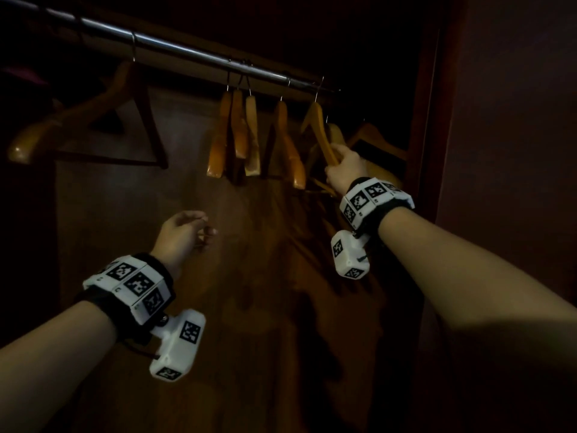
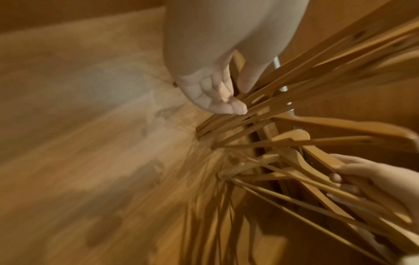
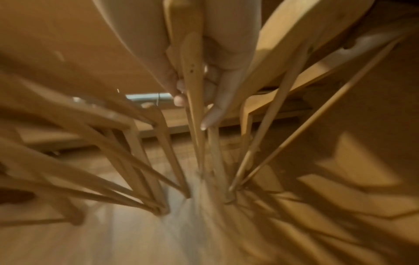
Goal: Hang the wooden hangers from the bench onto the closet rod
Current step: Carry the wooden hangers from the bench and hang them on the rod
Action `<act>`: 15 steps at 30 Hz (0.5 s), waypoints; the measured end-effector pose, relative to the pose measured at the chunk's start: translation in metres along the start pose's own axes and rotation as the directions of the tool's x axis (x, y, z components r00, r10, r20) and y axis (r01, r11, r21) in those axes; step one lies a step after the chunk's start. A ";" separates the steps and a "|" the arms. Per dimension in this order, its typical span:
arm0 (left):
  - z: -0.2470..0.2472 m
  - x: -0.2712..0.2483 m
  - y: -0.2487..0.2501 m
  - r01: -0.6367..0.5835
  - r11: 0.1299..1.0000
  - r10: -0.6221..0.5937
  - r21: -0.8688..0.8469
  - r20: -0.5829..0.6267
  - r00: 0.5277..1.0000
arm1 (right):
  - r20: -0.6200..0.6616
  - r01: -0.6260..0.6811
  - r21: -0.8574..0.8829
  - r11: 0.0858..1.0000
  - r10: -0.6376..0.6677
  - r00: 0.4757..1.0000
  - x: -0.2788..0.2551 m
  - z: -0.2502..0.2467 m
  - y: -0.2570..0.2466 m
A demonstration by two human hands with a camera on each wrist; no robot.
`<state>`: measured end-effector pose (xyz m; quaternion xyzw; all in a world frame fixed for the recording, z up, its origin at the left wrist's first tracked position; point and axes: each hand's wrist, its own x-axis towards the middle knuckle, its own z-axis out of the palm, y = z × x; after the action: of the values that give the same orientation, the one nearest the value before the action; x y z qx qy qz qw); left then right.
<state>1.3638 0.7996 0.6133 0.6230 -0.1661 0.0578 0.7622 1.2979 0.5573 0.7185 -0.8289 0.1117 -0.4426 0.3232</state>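
Several hangers (image 1: 239, 132) hung on the rod (image 1: 175, 46); one more was going up.
Head view: right hand (image 1: 345, 168) gripped a hanger (image 1: 321, 132) at 2 o'clock, hook seemingly on the rod; left hand (image 1: 184, 231) hung loosely curled, empty. Wrist views, blurred: same grip. Best release only once the hook seats.

The closet rod (image 1: 175, 46) slants from the upper left of the frame down toward the right of centre. Hangers hang below it: one hanger (image 1: 78, 120) at far left, a cluster of three (image 1: 237, 135) near centre, and beside them to the right one more (image 1: 288, 148). At the rod's right end is the held hanger (image 1: 321, 132), with the right hand (image 1: 346, 170) on its lower arm. The left hand (image 1: 184, 232) sits lower, left of centre.
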 end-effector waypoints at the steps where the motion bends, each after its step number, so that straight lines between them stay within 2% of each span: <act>1: -0.001 0.003 -0.001 0.016 1.000 -0.016 -0.005 0.008 1.000 | -0.004 -0.001 -0.010 1.000 0.001 1.000 0.002 0.000 -0.001; 6: -0.005 0.011 -0.001 0.073 0.997 -0.070 -0.032 0.071 0.995 | 0.006 -0.019 -0.046 0.999 0.019 1.000 0.012 -0.013 -0.012; 10: -0.017 0.002 -0.005 0.120 0.992 -0.114 -0.047 0.104 0.988 | 0.158 0.001 -0.134 0.991 0.020 0.987 -0.002 -0.002 -0.019; 12: -0.026 -0.005 -0.011 0.127 0.991 -0.121 -0.046 0.120 0.985 | 0.178 0.023 -0.165 0.986 0.006 0.984 -0.015 0.006 -0.021; 15: -0.037 -0.011 -0.019 0.138 0.989 -0.132 -0.045 0.121 0.984 | 0.144 -0.016 -0.142 0.990 0.036 0.989 -0.028 0.015 -0.023</act>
<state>1.3654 0.8329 0.5862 0.6145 -0.1696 -0.0352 0.7697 1.2914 0.5947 0.7087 -0.8782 0.1294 -0.3675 0.2773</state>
